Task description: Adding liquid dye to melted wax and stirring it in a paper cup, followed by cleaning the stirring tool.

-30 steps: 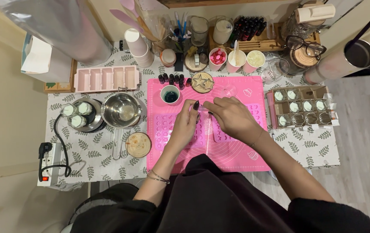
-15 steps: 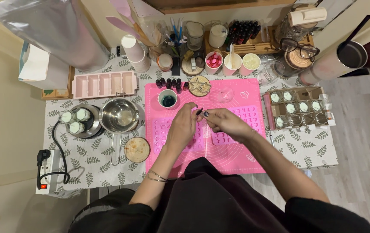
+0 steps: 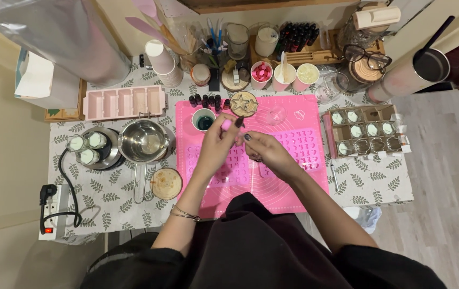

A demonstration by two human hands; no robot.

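Down on the pink mat, both hands close together, over the pink moulds. Left hand lifted a bit, fingers pinched on something small and pink, too tiny to tell what kind. Right hand just beside it, fingers curled in tight, maybe on a small thing too, but hidden by the fingers, so cannot tell. Dark nails on both. Thin bangle on the left wrist.

Under the hands, a flat pink mould with many little holes, mostly covered by the left hand. Another pink mould to the right, near end hidden under the right wrist. Hard to see if the holes are full.

Far from the hands, a small cup of dark green liquid, a round wooden star piece, and a row of little dark bottles. A clear glass on the mat, nearly see-through, easy to miss.

Left on the leafy surface: a shiny metal pot, a plate with three small white candles, a long pink tray mould.

Right: a cardboard box of small candle jars. Far edge crowded with cups, pens and jars, all jumbled. Big silver bag at far left, cut off by the edge. Black sleeves and lap filling the near side.
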